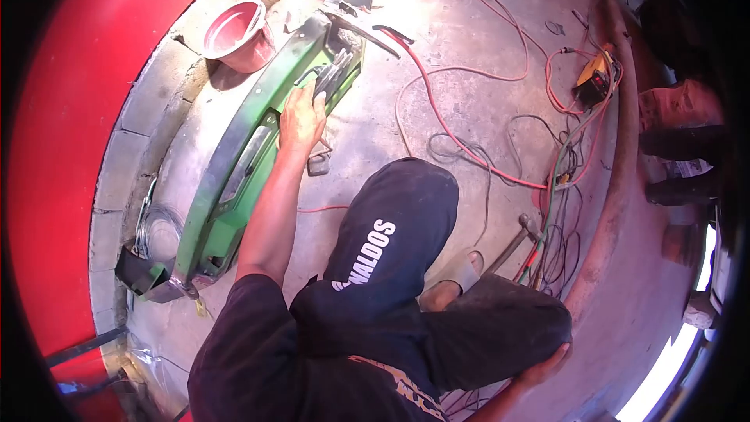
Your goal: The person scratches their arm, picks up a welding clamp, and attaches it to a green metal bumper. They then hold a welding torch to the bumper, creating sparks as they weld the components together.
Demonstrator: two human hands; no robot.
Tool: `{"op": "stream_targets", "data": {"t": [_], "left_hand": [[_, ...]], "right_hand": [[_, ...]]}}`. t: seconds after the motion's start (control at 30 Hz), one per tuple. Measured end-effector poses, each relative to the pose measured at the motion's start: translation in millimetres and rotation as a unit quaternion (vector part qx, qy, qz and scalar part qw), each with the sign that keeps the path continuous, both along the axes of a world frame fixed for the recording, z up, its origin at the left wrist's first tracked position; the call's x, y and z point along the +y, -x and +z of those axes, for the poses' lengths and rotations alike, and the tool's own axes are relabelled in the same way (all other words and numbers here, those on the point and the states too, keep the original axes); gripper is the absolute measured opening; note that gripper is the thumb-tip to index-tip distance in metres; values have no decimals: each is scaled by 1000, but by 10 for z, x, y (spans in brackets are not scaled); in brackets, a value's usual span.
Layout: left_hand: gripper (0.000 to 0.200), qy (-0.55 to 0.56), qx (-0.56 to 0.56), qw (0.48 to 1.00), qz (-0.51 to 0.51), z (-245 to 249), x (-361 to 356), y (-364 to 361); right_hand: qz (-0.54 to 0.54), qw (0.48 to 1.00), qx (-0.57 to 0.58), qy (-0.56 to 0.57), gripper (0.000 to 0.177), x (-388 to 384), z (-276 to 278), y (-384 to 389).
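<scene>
A long green vehicle bumper (205, 215), partly grey along its edge, lies on the concrete floor to my left. My left hand (301, 121) reaches over its upper half, the fingers closed at a cluster of dark metal pieces (334, 70) lying on it. Exactly which piece they grip is hard to make out. Just right of that wrist, a small dark block (318, 165) sits on the floor. My right hand (544, 369) lies against my bent knee, with nothing seen in it; its fingers are partly hidden.
A red bucket (241, 37) stands beside the block wall (125, 168). Red cables (437, 113) run across the floor to a yellow-and-black machine (595, 78). Near my foot lies a hammer (516, 242) among tangled cords. A coil of wire (160, 230) rests left of the bumper.
</scene>
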State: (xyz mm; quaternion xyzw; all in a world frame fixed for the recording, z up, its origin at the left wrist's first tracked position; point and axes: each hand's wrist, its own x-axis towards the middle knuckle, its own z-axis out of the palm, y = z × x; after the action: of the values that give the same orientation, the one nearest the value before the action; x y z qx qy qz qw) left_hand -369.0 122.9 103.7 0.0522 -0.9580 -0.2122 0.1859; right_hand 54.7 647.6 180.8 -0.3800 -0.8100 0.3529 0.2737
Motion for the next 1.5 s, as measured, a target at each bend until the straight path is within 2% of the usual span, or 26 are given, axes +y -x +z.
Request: {"op": "stream_targets", "data": {"t": [0.07, 0.13, 0.2, 0.3, 0.4, 0.47, 0.53, 0.6, 0.73, 0.77, 0.87, 1.0, 1.03, 1.13, 1.23, 1.33, 1.43, 1.5], "left_hand": [[42, 4, 24, 1000, 3, -8, -47, 68], [42, -22, 14, 1000, 5, 161, 18, -37], [42, -41, 24, 999, 8, 173, 52, -33], [42, -34, 8, 999, 12, -26, -15, 32], [44, -104, 2, 994, 24, 158, 84, -121], [43, -126, 19, 991, 27, 81, 111, -230], [43, -140, 11, 990, 23, 27, 116, -360], [42, -211, -22, 977, 36, 14, 130, -434], [42, -261, -31, 964, 43, -64, 55, -446], [42, -264, -35, 963, 45, -17, 48, -431], [41, -285, -57, 955, 59, 96, 46, -357], [42, -299, -30, 953, 42, -72, 27, -280], [42, -294, -26, 955, 39, -87, 30, -265], [42, -294, -21, 955, 37, -144, 38, -265], [42, -297, -28, 954, 36, -170, 40, -278], [42, -284, -33, 958, 35, -142, 46, -292], [42, -271, -32, 962, 25, -169, 34, -294], [43, -224, -11, 975, 6, -173, 7, -257]], "right_hand": [[43, 988, -87, -118, 47, 130, 204, 193], [75, 969, -115, -204, 45, -158, 702, 868], [196, 956, -41, -213, 48, -308, 922, 1530], [352, 900, -35, -257, 59, -1051, 1162, 2642], [464, 844, -50, -265, 71, -1708, 955, 3643], [496, 824, -58, -268, 80, -2142, 690, 4233], [499, 806, -64, -313, 84, -2495, 347, 4739], [479, 815, -129, -301, 80, -2813, 248, 5102], [508, 796, -205, -258, 69, -3051, 251, 5457], [512, 796, -176, -273, 61, -3030, 191, 5506], [541, 774, -140, -297, 60, -2971, 211, 5596], [543, 767, -110, -322, 55, -2930, 266, 5691], [542, 774, -106, -310, 50, -2957, 307, 5668], [545, 760, -131, -330, 54, -2947, 242, 5694], [530, 779, -113, -314, 61, -2973, 160, 5633], [524, 789, -152, -283, 74, -2980, 178, 5631], [509, 797, -141, -293, 87, -2985, 198, 5545], [498, 813, -129, -273, 95, -2938, 250, 5474]]}}
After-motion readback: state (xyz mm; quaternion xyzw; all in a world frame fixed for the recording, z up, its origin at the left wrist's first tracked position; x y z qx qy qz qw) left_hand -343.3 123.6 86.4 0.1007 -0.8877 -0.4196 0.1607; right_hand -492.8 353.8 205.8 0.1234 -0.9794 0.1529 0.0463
